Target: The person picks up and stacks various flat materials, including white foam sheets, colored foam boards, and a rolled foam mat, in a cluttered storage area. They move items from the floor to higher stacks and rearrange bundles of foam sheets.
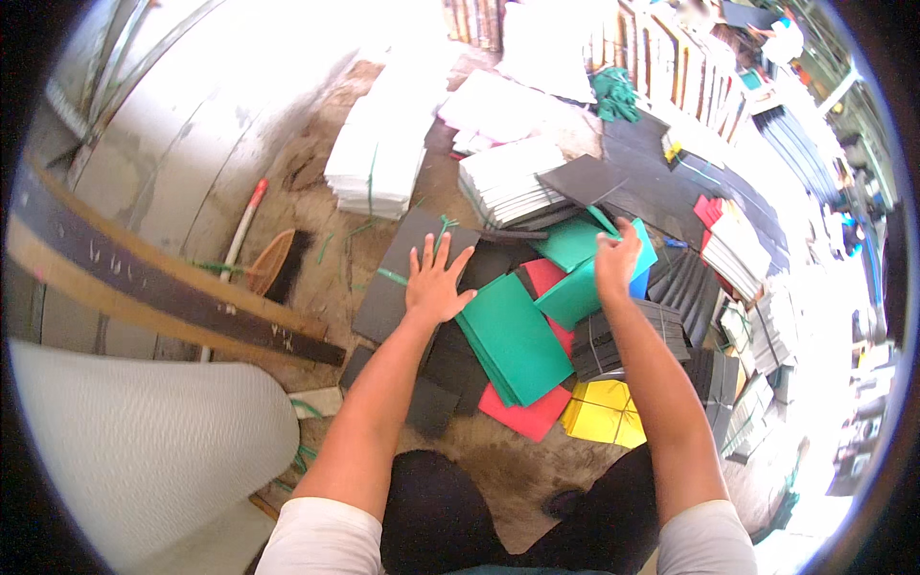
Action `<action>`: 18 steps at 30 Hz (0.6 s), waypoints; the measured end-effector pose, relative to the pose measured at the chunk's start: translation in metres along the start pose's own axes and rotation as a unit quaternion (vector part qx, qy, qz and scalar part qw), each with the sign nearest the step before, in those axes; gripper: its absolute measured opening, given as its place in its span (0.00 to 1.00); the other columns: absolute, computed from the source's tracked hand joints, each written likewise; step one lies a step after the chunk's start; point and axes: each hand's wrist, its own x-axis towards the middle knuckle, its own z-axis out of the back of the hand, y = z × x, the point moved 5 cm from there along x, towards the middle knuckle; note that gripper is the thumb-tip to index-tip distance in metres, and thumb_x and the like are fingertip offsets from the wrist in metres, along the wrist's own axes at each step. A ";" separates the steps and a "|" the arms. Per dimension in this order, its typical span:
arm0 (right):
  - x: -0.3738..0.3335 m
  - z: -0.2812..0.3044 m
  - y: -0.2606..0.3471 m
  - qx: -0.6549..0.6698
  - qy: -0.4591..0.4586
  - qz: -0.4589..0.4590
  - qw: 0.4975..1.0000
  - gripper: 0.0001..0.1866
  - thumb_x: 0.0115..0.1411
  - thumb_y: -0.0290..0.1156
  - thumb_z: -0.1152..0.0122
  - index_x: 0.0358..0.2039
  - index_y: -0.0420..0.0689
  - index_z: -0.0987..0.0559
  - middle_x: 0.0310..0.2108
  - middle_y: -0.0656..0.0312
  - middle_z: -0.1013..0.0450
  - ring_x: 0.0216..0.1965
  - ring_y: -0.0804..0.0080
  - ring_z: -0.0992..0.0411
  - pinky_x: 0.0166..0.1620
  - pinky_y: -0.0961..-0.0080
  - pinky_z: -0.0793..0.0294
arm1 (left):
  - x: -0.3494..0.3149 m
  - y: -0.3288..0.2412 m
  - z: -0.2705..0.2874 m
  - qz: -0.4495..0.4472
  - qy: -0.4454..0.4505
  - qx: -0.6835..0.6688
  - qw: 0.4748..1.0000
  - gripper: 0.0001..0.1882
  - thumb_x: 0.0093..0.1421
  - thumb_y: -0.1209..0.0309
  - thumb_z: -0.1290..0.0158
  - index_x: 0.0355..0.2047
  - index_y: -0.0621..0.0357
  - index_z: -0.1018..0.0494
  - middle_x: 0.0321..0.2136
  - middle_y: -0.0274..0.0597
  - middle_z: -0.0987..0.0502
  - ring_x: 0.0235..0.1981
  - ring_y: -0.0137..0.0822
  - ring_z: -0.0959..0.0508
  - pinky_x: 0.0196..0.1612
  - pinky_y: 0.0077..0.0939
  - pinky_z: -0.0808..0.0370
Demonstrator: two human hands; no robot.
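Observation:
My left hand (439, 286) lies flat with its fingers spread, on or just over a dark grey foam-like sheet (393, 273) with a green strap across it. My right hand (618, 259) is closed, its fingertips pinching a narrow green strip (602, 221). Under and beside that hand are green sheets (567, 295), which partly cover a red sheet (542, 276). Between my arms a small stack of green sheets (517, 340) rests slantwise on black and red pieces. The palm side of my right hand is hidden.
Beside my right forearm lie a tied black bundle (613, 345) and a tied yellow bundle (604, 414). White stacks (379, 144) stand farther off. At left are a large white roll (153, 450), a curved dark bar (182, 278) and a broom (276, 266). People work at the far right.

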 end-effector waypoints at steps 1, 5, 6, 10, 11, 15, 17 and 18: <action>-0.011 -0.001 0.017 -0.010 0.048 0.036 0.998 0.25 0.61 0.30 0.34 0.59 0.41 0.27 0.48 0.49 0.27 0.50 0.53 0.28 0.57 0.58 0.30 | -0.003 0.000 0.004 0.004 0.011 -0.004 1.000 0.45 0.62 0.42 0.42 0.76 0.24 0.49 0.79 0.44 0.59 0.79 0.54 0.60 0.77 0.60 0.60; -0.047 -0.041 0.035 -0.117 0.216 0.166 0.955 0.23 0.59 0.33 0.32 0.54 0.42 0.24 0.51 0.49 0.27 0.52 0.50 0.27 0.58 0.58 0.28 | -0.001 -0.001 0.010 0.000 0.035 -0.013 0.999 0.43 0.64 0.46 0.43 0.76 0.24 0.49 0.79 0.43 0.59 0.79 0.53 0.61 0.77 0.58 0.61; -0.060 -0.056 0.047 -0.136 0.239 0.151 0.950 0.22 0.57 0.32 0.31 0.51 0.42 0.22 0.51 0.49 0.28 0.53 0.50 0.27 0.58 0.60 0.27 | 0.000 0.002 0.011 0.000 0.039 -0.011 0.999 0.43 0.64 0.46 0.43 0.76 0.25 0.49 0.79 0.43 0.58 0.79 0.53 0.60 0.77 0.59 0.61; -0.082 -0.078 0.070 -0.298 0.329 0.186 0.876 0.26 0.58 0.41 0.30 0.55 0.46 0.23 0.63 0.47 0.33 0.69 0.48 0.40 0.69 0.46 0.40 | 0.008 -0.005 0.016 0.010 0.062 -0.007 0.998 0.43 0.63 0.49 0.42 0.76 0.26 0.47 0.79 0.44 0.57 0.79 0.53 0.60 0.77 0.59 0.61; -0.084 -0.079 0.070 -0.340 0.315 0.210 0.861 0.27 0.58 0.42 0.30 0.55 0.47 0.24 0.67 0.46 0.35 0.73 0.48 0.43 0.71 0.43 0.43 | 0.009 -0.009 0.017 0.005 0.048 -0.016 0.999 0.43 0.61 0.50 0.41 0.75 0.28 0.46 0.79 0.45 0.57 0.79 0.54 0.60 0.77 0.60 0.62; -0.069 -0.048 0.058 -0.402 0.233 0.188 0.865 0.30 0.63 0.47 0.36 0.63 0.49 0.27 0.75 0.43 0.49 0.79 0.46 0.59 0.74 0.35 0.59 | 0.007 -0.010 0.024 0.025 0.050 0.007 0.998 0.45 0.59 0.49 0.39 0.75 0.30 0.45 0.78 0.46 0.56 0.79 0.55 0.60 0.77 0.61 0.63; -0.061 -0.010 0.038 -0.384 0.168 0.177 0.890 0.33 0.62 0.49 0.35 0.65 0.53 0.28 0.76 0.46 0.50 0.79 0.49 0.59 0.74 0.35 0.59 | 0.010 -0.012 0.019 0.020 0.038 0.011 0.999 0.46 0.58 0.48 0.38 0.75 0.32 0.44 0.78 0.46 0.55 0.79 0.55 0.60 0.77 0.61 0.63; -0.059 0.011 0.024 -0.373 0.159 0.174 0.897 0.33 0.63 0.51 0.36 0.66 0.54 0.28 0.76 0.47 0.50 0.79 0.49 0.59 0.74 0.35 0.59 | 0.009 -0.014 0.017 0.018 0.031 0.015 0.999 0.46 0.58 0.47 0.38 0.75 0.33 0.44 0.78 0.46 0.55 0.79 0.55 0.60 0.77 0.61 0.63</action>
